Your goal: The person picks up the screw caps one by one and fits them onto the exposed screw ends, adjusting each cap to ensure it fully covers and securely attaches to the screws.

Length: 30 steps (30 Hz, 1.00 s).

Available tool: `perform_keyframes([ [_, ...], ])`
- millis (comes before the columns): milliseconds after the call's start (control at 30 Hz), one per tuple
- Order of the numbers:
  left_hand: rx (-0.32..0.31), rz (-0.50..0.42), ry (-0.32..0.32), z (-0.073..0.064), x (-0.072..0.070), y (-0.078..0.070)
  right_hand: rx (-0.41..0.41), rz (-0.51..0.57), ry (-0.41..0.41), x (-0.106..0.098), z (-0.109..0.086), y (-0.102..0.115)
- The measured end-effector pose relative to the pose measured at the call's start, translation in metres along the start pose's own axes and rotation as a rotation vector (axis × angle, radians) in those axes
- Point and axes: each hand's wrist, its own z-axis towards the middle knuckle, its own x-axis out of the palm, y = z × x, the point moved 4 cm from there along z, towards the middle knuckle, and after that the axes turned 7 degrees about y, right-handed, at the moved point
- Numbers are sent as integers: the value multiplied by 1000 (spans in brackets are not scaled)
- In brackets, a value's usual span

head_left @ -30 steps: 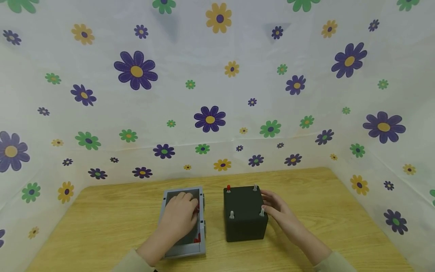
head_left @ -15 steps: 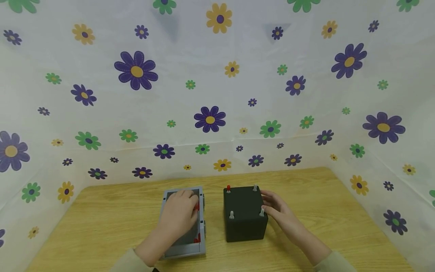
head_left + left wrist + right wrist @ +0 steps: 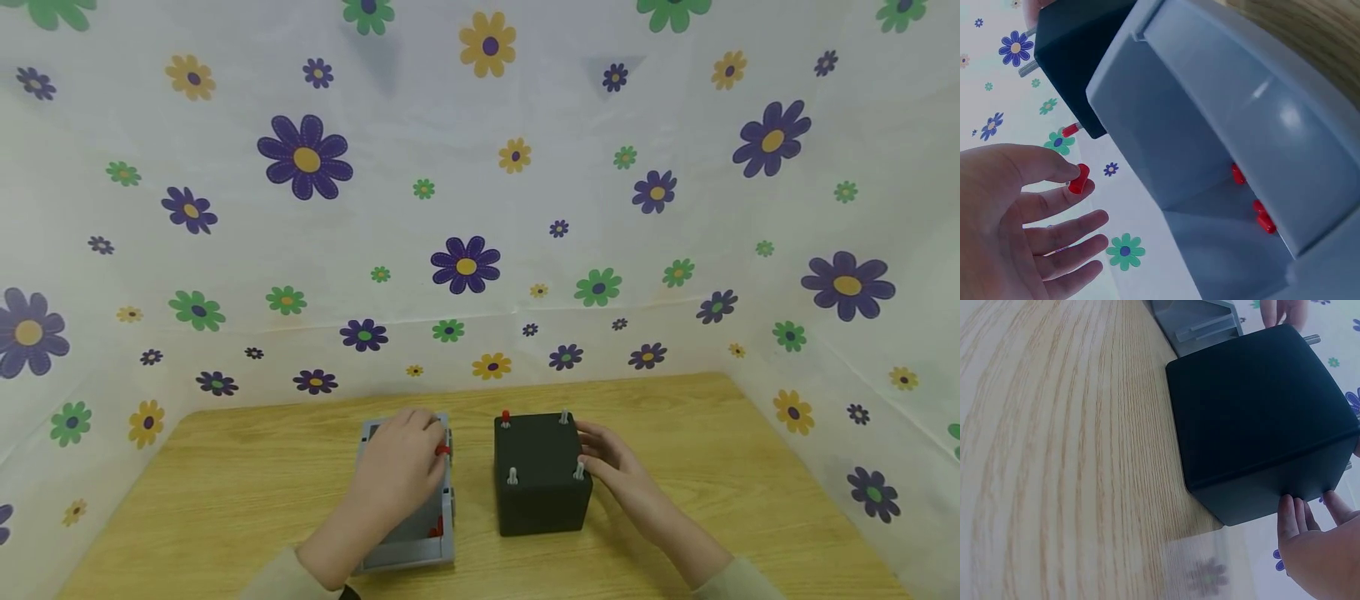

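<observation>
left hand [image 3: 397, 471] pinched red cap [image 3: 1079, 179] thumb-to-forefinger, by 2 o'clock edge of grey bin [image 3: 408, 551], more red caps [image 3: 1265, 222] inside toward 5 o'clock, black box [image 3: 542, 507] stood on worktop [image 3: 225, 483], bin's 3 o'clock, right hand [image 3: 628, 475] touched its 3 o'clock side, fingers spread from thumb

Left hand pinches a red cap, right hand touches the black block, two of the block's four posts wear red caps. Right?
Not two: the head view shows a red cap on just one post of the black block; the other three are bare. Rest stands.
</observation>
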Motion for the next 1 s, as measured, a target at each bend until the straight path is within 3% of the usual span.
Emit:
perform_keyframes([
  [367,59,-33,-74,2,-11,-14,14,-1,-7,-1,0,-2],
  [667,66,-53,-78,4,-16,-24,18,-4,-8,-1,0,-3],
  [1000,105,-45,-122,4,-18,-33,6,-11,-7,-1,0,-2],
])
